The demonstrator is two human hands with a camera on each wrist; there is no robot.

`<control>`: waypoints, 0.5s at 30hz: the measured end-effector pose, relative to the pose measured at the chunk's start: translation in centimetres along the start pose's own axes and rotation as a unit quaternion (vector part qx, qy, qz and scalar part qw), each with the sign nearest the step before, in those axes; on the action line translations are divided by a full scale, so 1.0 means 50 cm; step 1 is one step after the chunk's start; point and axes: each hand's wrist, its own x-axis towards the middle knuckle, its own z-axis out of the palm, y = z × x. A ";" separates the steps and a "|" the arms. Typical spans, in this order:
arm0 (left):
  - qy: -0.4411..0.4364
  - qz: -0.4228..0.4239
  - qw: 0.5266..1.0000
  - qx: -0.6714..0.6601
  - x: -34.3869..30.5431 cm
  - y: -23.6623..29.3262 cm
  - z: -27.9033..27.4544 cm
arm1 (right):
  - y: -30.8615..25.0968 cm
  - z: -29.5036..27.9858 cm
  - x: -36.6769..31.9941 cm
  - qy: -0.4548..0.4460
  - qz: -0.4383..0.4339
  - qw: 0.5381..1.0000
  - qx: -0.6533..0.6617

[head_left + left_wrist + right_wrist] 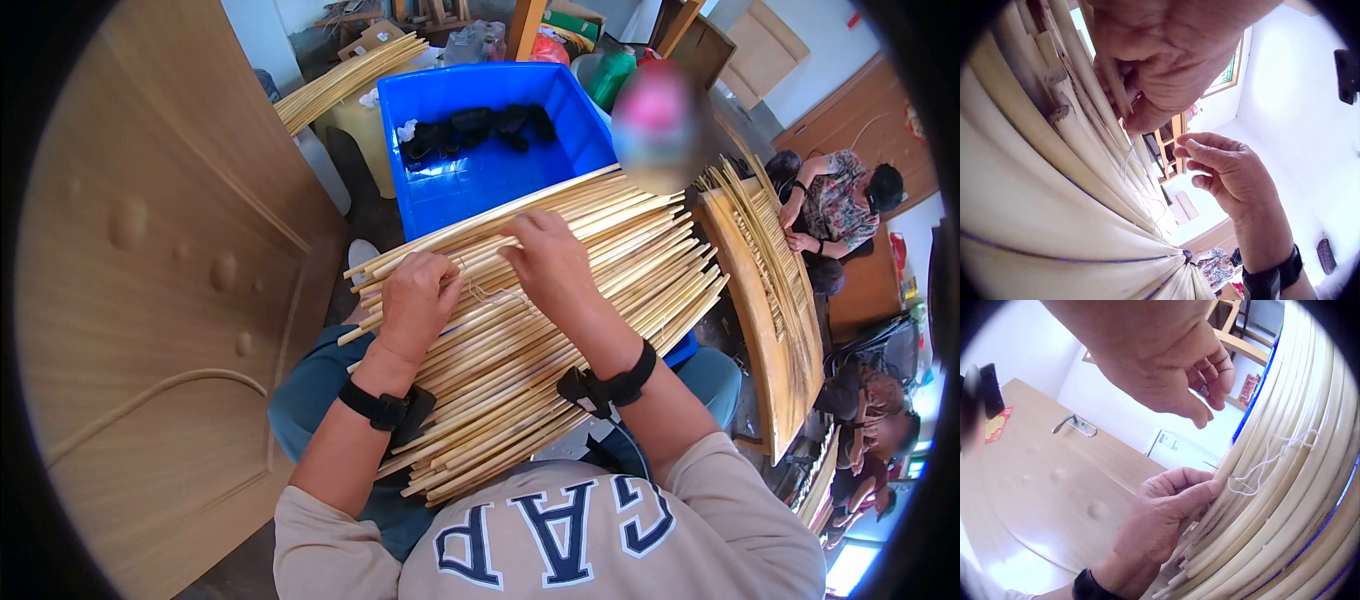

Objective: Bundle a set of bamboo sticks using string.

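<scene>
A mat of pale thin rods (560, 330) lies across the person's lap, with dark cord lines across it in the left wrist view. The left hand (418, 300) pinches the edge of the rods near their left ends, thumb against fingers (1166, 519). A loose white string (1260, 469) trails over the rods beside it. The right hand (550, 262) is raised just over the rods, its fingers loosely bent with nothing visible between them (1235, 175); in the right wrist view it hangs apart from the string.
A blue tub (430, 200) with dark items stands beyond the rods. A wooden door (180, 250) is at the left. A bundle of rods (350, 80) lies at the back left. At the right, another person (845, 205) works at a wooden bench (745, 300).
</scene>
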 end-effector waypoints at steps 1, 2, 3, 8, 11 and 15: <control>0.003 -0.004 1.000 0.001 0.000 0.000 0.001 | 0.014 0.019 0.007 -0.022 -0.069 0.997 0.011; 0.005 -0.004 1.000 0.001 0.000 0.000 0.001 | 0.026 0.039 0.011 -0.044 -0.138 0.989 0.023; 0.011 0.002 1.000 0.001 0.001 0.000 0.002 | 0.035 0.057 0.015 -0.044 -0.140 0.989 0.023; 0.006 -0.007 1.000 0.012 0.002 -0.008 0.001 | 0.054 0.105 0.030 -0.262 0.030 0.921 0.286; 0.005 -0.016 1.000 0.022 0.006 -0.014 0.001 | 0.049 0.106 0.036 -0.257 0.006 0.923 0.285; -0.016 -0.034 0.999 0.021 0.013 -0.026 0.004 | 0.041 0.116 0.038 -0.212 -0.082 0.961 0.155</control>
